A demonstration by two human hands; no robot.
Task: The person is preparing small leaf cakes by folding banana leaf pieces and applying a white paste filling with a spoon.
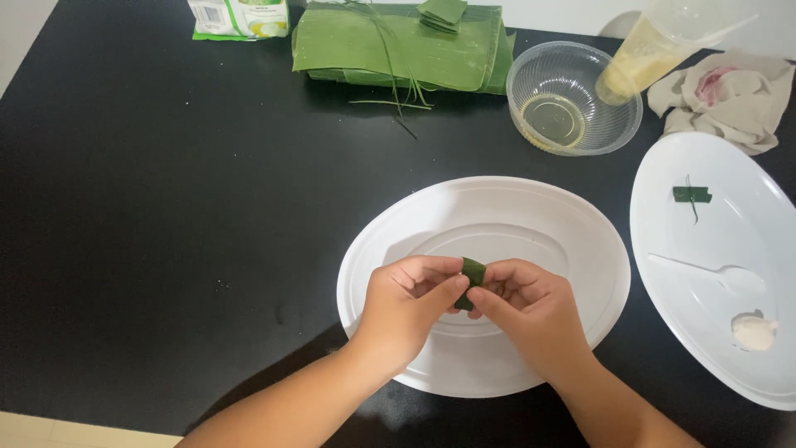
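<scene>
My left hand (pixel 408 303) and my right hand (pixel 526 309) meet over a white oval plate (pixel 531 217) at the table's near middle. Between their fingertips they pinch a small folded piece of green leaf (pixel 473 274), mostly hidden by the fingers. Both hands are closed on it from either side.
A second white oval plate (pixel 730 232) at the right carries a small tied leaf parcel (pixel 691 195), a white plastic spoon (pixel 705 270) and a lump of white dough (pixel 753 332). At the back lie stacked green leaves (pixel 390 46), a clear bowl (pixel 572 95), a plastic cup (pixel 655 46), a crumpled cloth (pixel 730 95) and a packet (pixel 239 18).
</scene>
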